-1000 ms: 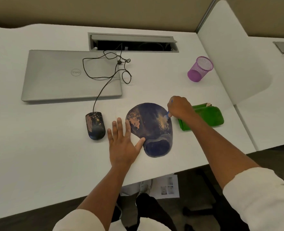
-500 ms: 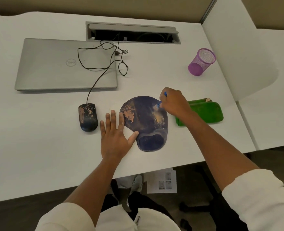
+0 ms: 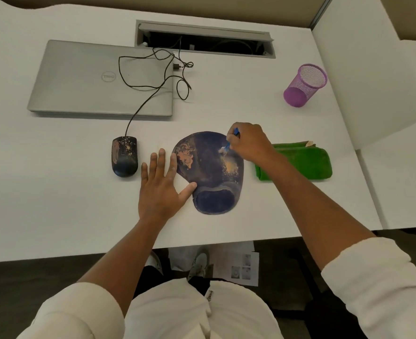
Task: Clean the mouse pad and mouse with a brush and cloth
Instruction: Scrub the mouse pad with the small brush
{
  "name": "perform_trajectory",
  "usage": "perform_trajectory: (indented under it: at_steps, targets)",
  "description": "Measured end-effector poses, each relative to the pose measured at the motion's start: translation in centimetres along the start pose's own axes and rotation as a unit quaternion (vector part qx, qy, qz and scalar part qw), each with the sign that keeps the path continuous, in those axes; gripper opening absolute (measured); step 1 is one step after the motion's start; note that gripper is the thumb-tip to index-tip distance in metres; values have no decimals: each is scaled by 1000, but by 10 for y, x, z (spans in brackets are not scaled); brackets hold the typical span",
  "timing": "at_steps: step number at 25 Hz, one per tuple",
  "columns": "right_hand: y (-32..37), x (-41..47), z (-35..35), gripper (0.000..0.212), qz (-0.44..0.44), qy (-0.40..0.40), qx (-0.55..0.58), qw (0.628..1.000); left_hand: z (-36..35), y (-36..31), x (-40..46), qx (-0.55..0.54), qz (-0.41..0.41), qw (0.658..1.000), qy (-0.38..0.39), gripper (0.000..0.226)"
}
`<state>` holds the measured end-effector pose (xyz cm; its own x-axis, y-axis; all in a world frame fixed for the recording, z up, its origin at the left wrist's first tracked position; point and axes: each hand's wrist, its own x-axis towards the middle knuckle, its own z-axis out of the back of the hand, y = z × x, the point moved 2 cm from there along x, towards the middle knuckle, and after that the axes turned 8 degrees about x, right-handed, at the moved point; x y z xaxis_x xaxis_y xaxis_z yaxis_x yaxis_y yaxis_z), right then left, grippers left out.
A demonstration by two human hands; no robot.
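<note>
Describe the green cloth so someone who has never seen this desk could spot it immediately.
Start at the white desk and find the dark blue mouse pad near its front edge. Just right of the pad, partly behind the right forearm, lies the folded green cloth, flat on the desk. It is the only green, soft thing there; the purple mesh cup stands farther back.
</note>
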<state>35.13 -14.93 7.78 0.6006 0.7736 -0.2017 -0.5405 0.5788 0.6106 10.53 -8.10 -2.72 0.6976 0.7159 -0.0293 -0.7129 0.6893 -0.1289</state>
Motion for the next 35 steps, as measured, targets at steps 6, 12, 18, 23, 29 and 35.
perform_trajectory:
  at_steps: [6, 12, 18, 23, 29, 35]
  targets:
    - [-12, -6, 9, 17, -10, 61, -42, 997, 1, 0, -1, 2, 4, 1000, 1, 99]
    - [3, -6, -6, 18, -6, 58, -23, 998, 2, -1, -1, 1, 3, 1000, -2, 99]
    - [5, -8, 1, 20, 9, 43, -27, 999, 1, 0, -1, 4, 4, 1000, -2, 99]
    - [5, -7, -8, 17, -20, 79, -83, 993, 1, 0, -1, 2, 5, 1000, -5, 99]
    - [31, 0, -19, 19, 26, 64, 43, 997, 3, 0, -1, 7, 4, 1000, 1, 100]
    - [31, 0, -28, 21, 22, 114, -34, 993, 5, -1, -2, -6, 6, 1000, -3, 98]
